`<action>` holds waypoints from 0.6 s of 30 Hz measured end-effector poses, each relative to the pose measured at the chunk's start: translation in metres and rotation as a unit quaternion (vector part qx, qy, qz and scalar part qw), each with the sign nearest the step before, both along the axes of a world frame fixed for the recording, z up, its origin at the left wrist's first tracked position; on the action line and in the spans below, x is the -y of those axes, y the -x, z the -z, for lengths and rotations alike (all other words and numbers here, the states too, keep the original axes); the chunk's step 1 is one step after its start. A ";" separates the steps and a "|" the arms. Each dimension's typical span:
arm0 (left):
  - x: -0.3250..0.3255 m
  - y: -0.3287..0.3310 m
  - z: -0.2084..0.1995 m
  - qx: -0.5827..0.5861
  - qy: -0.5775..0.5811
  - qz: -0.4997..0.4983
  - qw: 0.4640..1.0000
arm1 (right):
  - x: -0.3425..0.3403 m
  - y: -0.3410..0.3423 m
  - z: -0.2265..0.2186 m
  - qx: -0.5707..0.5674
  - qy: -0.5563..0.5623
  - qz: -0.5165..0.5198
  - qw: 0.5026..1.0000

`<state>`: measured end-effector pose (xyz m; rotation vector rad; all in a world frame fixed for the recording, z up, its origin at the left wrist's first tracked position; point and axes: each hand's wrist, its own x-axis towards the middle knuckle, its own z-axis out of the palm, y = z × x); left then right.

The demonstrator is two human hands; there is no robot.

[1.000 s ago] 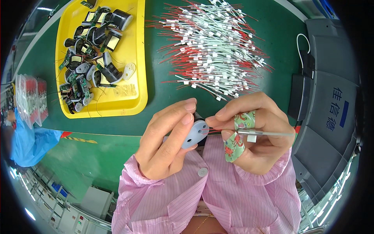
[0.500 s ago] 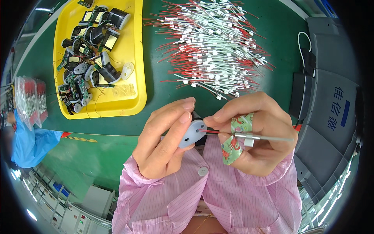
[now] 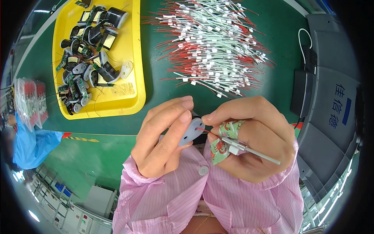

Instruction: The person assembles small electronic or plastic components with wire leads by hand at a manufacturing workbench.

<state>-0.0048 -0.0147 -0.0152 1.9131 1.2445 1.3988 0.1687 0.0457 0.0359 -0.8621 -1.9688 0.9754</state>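
Observation:
My left hand [image 3: 157, 142] is closed around a small part with a pale, oval plastic end plate [image 3: 191, 134]; small holes show in the plate. The rest of that part looks dark and is mostly hidden by my fingers. Between the fingers of my right hand [image 3: 259, 134] is a thin wire lead [image 3: 263, 155], with a red end, a white square tag and a grey-white sleeve. Its red tip reaches a hole in the plate. Green patterned tape [image 3: 220, 151] wraps my right thumb and a finger.
A yellow tray [image 3: 142, 78] at the left holds several black coil parts [image 3: 108, 73] with circuit boards. Beyond my hands lies a big pile of red and white wire leads [image 3: 214, 43]. Bagged leads [image 3: 31, 103] lie far left; a grey panel [image 3: 331, 78] and black box [image 3: 300, 93] stand right.
My right fingers have come slightly closer to the plate, and the wire lead's free end has swung downward. My left hand keeps its hold on the part.

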 end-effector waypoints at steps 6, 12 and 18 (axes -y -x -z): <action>-0.004 0.002 0.008 -0.020 -0.046 -0.005 0.999 | 0.001 0.000 -0.005 0.057 -0.038 0.000 0.998; -0.004 0.004 0.005 -0.036 -0.043 -0.003 0.998 | 0.005 0.005 0.002 0.062 -0.104 0.009 0.993; 0.001 0.007 -0.001 0.022 0.031 0.025 0.999 | -0.001 0.006 0.003 0.010 -0.021 -0.006 1.000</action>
